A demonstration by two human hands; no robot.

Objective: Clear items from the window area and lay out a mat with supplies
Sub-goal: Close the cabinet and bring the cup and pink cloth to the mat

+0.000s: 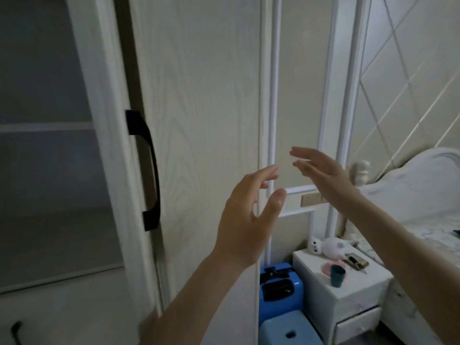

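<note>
Nearest us, our left hand (245, 220) is raised before the wardrobe door's (199, 120) right edge, fingers apart and holding nothing. Our right hand (323, 174) hovers beyond it, fingers straight and close together, also holding nothing. We note a narrow gap between wardrobe and nightstand (348, 295), filled by a blue suitcase (281, 292) and stool (290, 332). We see neither mat nor window.

White wardrobe (199, 95) beside nightstand (348, 290) and bed (423, 195).

Left hand (245, 217) and right hand (323, 175) are bare; both forearms unsleeved; no rings or watch visible.
</note>
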